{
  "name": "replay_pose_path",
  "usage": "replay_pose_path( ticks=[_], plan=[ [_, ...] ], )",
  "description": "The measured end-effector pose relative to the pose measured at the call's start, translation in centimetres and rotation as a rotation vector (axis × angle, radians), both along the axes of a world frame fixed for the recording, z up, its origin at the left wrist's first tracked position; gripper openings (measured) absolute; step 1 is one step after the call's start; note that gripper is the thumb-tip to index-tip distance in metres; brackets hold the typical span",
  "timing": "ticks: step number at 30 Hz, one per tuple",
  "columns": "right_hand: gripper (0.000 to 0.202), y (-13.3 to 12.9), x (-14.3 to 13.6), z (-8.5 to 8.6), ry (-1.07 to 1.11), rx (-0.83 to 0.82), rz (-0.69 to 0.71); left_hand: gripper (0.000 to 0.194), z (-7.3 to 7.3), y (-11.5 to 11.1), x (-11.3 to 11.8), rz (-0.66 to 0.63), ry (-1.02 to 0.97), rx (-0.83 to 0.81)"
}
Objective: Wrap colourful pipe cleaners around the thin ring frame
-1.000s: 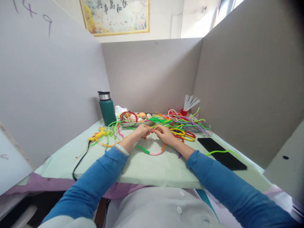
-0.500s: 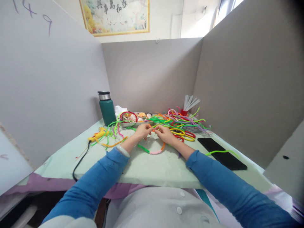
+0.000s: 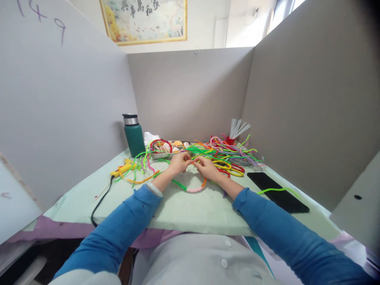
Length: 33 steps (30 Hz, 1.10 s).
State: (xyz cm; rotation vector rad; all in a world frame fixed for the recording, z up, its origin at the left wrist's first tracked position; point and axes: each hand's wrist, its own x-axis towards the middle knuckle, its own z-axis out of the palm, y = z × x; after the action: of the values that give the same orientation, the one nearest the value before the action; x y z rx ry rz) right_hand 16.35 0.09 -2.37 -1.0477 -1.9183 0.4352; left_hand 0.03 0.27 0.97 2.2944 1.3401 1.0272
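Side by side over the middle of the table, my left hand [image 3: 179, 163] and my right hand [image 3: 205, 166] pinch an orange pipe cleaner [image 3: 192, 161] between their fingertips. Below them hangs or lies a curved strand [image 3: 194, 190] of green, pink and orange fuzzy pieces, its upper ends partly hidden by the hands. Behind my right hand spreads a pile of coloured pipe cleaners [image 3: 225, 152]. A metal tray [image 3: 162, 156] with shells and a red fuzzy ring stands behind my left hand.
A green bottle [image 3: 134, 138] stands at the back left, near a yellow glue gun [image 3: 121, 168] with a black cord. At the right lies a black phone [image 3: 277, 192] under a lime strand. White sticks [image 3: 237, 128] stand in a red holder. Grey partitions [image 3: 190, 91] enclose the table.
My left fingers have shifted slightly around the orange piece, and less of it shows between the hands. Otherwise the scene looks the same.
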Motion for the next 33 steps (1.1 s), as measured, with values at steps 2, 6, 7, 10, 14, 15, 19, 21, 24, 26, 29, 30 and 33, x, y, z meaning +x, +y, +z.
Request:
replay_pose_path(
  ticks=[2, 6, 7, 10, 14, 15, 19, 21, 24, 26, 29, 30, 33],
  plan=[
    [0.026, 0.03, 0.03, -0.04, 0.003, 0.003, -0.001, 0.024, 0.1, -0.17, 0.02, -0.001, -0.001, 0.007],
    [0.025, 0.01, 0.05, -0.05, 0.002, 0.005, -0.001, 0.025, 0.26, -0.37, 0.03, -0.015, 0.012, 0.007],
    [0.025, -0.01, 0.05, -0.03, -0.001, 0.005, 0.0, 0.026, 0.29, -0.39, 0.03, -0.02, 0.019, 0.01],
    [0.024, -0.1, 0.01, 0.05, -0.01, 0.004, -0.003, 0.027, 0.41, -0.42, 0.05, -0.017, 0.037, 0.023],
    [0.024, -0.14, -0.03, 0.06, -0.014, 0.002, -0.003, 0.028, 0.58, -0.53, 0.11, 0.003, 0.045, 0.003],
    [0.024, -0.13, -0.03, 0.04, -0.013, 0.002, -0.001, 0.028, 0.63, -0.58, 0.13, 0.003, 0.047, -0.006],
    [0.025, -0.05, 0.02, -0.09, -0.005, 0.0, 0.002, 0.029, 0.81, -0.8, 0.16, 0.003, 0.068, -0.021],
    [0.025, -0.01, 0.04, -0.14, -0.003, 0.0, 0.005, 0.029, 0.87, -0.87, 0.14, 0.001, 0.075, -0.026],
    [0.025, 0.0, 0.04, -0.15, -0.009, -0.005, 0.004, 0.031, 0.88, -0.89, 0.1, -0.008, 0.08, -0.035],
    [0.025, -0.02, 0.04, -0.14, -0.018, -0.005, 0.001, 0.031, 0.85, -0.87, 0.07, -0.015, 0.087, -0.04],
    [0.025, -0.07, 0.04, -0.09, -0.026, 0.002, -0.003, 0.03, 0.8, -0.83, 0.07, -0.019, 0.096, -0.044],
    [0.025, -0.08, 0.03, -0.07, -0.027, 0.004, -0.003, 0.03, 0.79, -0.83, 0.07, -0.017, 0.097, -0.046],
    [0.025, -0.11, 0.03, -0.03, -0.022, 0.006, 0.001, 0.031, 0.79, -0.86, 0.11, -0.013, 0.096, -0.05]
  ],
)
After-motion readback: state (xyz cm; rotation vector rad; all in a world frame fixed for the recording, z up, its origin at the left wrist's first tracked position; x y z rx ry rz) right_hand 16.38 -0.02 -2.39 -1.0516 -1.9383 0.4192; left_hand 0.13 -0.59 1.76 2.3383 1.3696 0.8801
